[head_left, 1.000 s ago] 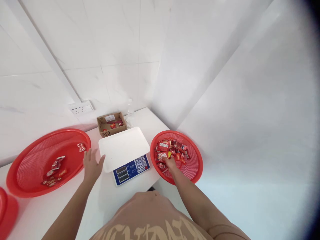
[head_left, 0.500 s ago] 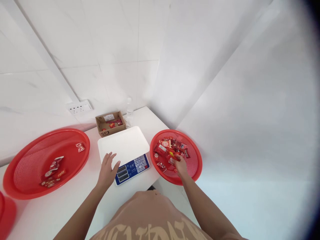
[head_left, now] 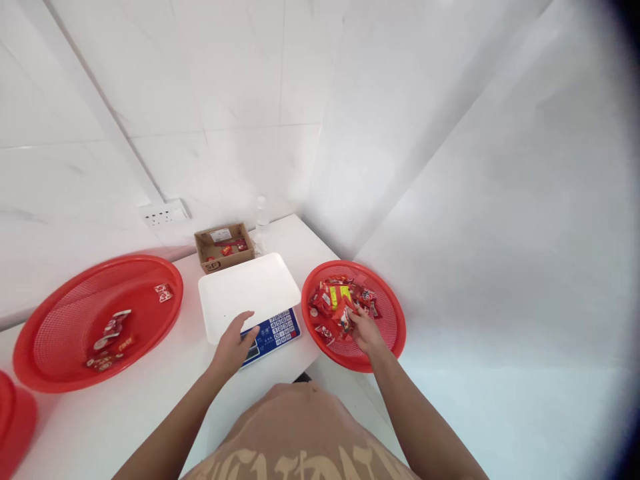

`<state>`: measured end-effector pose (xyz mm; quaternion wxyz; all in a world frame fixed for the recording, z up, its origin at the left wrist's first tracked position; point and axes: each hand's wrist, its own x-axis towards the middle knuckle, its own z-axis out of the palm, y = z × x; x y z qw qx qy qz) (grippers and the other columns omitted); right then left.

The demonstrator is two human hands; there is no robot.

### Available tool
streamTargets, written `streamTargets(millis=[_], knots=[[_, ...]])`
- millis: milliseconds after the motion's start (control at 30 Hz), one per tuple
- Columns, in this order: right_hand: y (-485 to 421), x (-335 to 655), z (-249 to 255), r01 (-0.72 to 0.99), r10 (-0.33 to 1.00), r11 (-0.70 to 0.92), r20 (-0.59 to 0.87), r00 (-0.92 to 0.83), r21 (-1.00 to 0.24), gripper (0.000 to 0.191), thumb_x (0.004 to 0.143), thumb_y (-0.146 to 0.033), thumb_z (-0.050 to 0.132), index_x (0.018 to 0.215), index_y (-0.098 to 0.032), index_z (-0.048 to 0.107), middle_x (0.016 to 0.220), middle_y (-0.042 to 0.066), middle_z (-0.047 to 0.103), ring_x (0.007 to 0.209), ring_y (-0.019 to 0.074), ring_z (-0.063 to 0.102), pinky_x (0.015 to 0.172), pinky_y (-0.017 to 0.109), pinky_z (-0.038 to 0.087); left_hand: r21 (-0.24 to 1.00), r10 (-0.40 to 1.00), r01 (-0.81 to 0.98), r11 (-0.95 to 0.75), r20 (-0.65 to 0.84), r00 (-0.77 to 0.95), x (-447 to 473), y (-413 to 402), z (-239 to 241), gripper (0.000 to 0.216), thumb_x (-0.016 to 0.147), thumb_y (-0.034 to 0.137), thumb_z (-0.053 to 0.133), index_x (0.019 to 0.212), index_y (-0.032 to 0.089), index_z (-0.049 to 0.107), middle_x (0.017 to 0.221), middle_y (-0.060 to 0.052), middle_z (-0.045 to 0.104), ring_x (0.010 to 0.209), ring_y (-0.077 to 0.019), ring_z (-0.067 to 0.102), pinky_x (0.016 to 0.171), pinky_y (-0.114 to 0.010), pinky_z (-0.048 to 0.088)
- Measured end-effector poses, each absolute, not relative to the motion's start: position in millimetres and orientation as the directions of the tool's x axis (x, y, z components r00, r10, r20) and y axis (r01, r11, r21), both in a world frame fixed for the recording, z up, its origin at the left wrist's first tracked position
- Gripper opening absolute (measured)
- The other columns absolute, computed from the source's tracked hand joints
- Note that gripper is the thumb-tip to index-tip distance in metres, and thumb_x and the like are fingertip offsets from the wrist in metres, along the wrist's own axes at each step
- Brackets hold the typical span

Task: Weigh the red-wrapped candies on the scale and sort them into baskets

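R hand (head_left: pixel 367 331) sits in the red mesh basket (head_left: pixel 389 335) at the right of the surface (head_left: pixel 100 427). Its fingers (head_left: pixel 354 315) are pinched on a snack packet (head_left: pixel 341 298): glossy red foil w/ a yellow-green label, tilted up atop the heap of similar red packets. L hand (head_left: pixel 234 343) lies loose & spread on the scale (head_left: pixel 250 293) front panel, gripping nothing. A bigger red basket (head_left: pixel 55 320) far left holds a few packets.

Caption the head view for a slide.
Left hand on the scale panel, right hand among snack packets in the smaller red basket.
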<state>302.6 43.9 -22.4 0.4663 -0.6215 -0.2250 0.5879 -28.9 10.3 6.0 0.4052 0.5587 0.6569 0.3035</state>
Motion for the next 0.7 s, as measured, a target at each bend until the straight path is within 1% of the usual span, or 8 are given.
streamTargets(millis=[67, 133, 233, 333, 467, 567, 633, 700], knots=[[42, 287, -2, -0.372, 0.856, -0.478, -0.516, 0.004, -0.796, 0.048, 0.067, -0.026, 0.07, 0.113, -0.026, 0.055, 0.088, -0.001, 0.069, 0.073, 0.0134, 0.064, 0.066, 0.025, 0.052, 0.913, 0.957, 0.302, 0.275, -0.289, 0.002, -16, 12, 17, 0.052, 0.076, 0.047, 0.059, 0.121, 0.023, 0.052, 0.132, -0.011, 0.053, 0.124, -0.0262, 0.046, 0.103, -0.041, 0.036], [39, 266, 18, -0.359, 0.844, -0.535, -0.497, -0.199, -0.765, 0.045, 0.064, -0.023, 0.074, 0.106, -0.025, 0.059, 0.083, -0.002, 0.068, 0.067, 0.0123, 0.063, 0.065, 0.026, 0.051, 0.935, 0.929, 0.06, 0.348, -0.353, 0.109, 0, 13, 28, 0.059, 0.072, 0.046, 0.066, 0.124, 0.022, 0.05, 0.13, -0.013, 0.055, 0.122, -0.0264, 0.048, 0.102, -0.04, 0.037], [33, 236, 39, -0.241, 0.768, -0.603, -0.471, -0.433, -0.761, 0.041, 0.062, -0.022, 0.077, 0.1, -0.022, 0.062, 0.087, 0.0, 0.068, 0.073, 0.0124, 0.063, 0.071, 0.026, 0.05, 0.867, 0.879, -0.227, 0.443, -0.37, 0.301, 21, 13, 39, 0.06, 0.073, 0.045, 0.067, 0.126, 0.024, 0.049, 0.125, -0.013, 0.058, 0.114, -0.0264, 0.054, 0.092, -0.041, 0.045], [30, 224, 44, -0.166, 0.729, -0.608, -0.463, -0.504, -0.776, 0.046, 0.06, -0.021, 0.078, 0.103, -0.021, 0.061, 0.089, 0.0, 0.068, 0.075, 0.0124, 0.063, 0.072, 0.026, 0.049, 0.795, 0.869, -0.366, 0.484, -0.389, 0.305, 30, 14, 40, 0.051, 0.075, 0.041, 0.067, 0.121, 0.022, 0.054, 0.115, -0.011, 0.064, 0.099, -0.0247, 0.062, 0.078, -0.037, 0.053], [40, 249, 29, -0.216, 0.795, -0.599, -0.54, -0.276, -0.771, 0.045, 0.067, -0.024, 0.073, 0.11, -0.022, 0.058, 0.08, 0.0, 0.067, 0.067, 0.0116, 0.061, 0.065, 0.025, 0.051, 0.715, 0.837, -0.524, 0.463, -0.547, -0.007, 11, 27, 36, 0.033, 0.079, 0.029, 0.064, 0.109, 0.018, 0.059, 0.102, -0.008, 0.068, 0.082, -0.0179, 0.066, 0.066, -0.029, 0.056], [52, 285, 7, -0.302, 0.839, -0.508, -0.543, 0.04, -0.807, 0.036, 0.077, -0.028, 0.062, 0.113, -0.025, 0.055, 0.095, 0.002, 0.068, 0.08, 0.0126, 0.064, 0.074, 0.026, 0.052, 0.681, 0.776, -0.617, 0.395, -0.607, -0.174, -12, 39, 31, 0.019, 0.085, 0.024, 0.056, 0.103, 0.017, 0.06, 0.092, -0.006, 0.069, 0.075, -0.0132, 0.065, 0.064, -0.025, 0.056], [57, 308, -10, -0.145, 0.842, -0.488, -0.508, 0.182, -0.861, 0.034, 0.086, -0.036, 0.047, 0.118, -0.026, 0.051, 0.111, 0.004, 0.065, 0.094, 0.0141, 0.063, 0.081, 0.028, 0.052, 0.653, 0.762, -0.659, 0.373, -0.621, -0.185, -25, 43, 27, 0.016, 0.088, 0.024, 0.051, 0.097, 0.016, 0.061, 0.089, -0.006, 0.069, 0.077, -0.0133, 0.066, 0.068, -0.024, 0.056], [58, 325, -27, 0.245, 0.839, -0.535, -0.473, 0.269, -0.808, 0.039, 0.09, -0.04, 0.036, 0.123, -0.024, 0.049, 0.121, 0.007, 0.061, 0.103, 0.0161, 0.061, 0.085, 0.031, 0.051, 0.62, 0.736, -0.676, 0.398, -0.656, -0.169, -33, 43, 21, 0.017, 0.089, 0.026, 0.049, 0.092, 0.015, 0.061, 0.087, -0.008, 0.069, 0.08, -0.0149, 0.066, 0.071, -0.025, 0.056]])
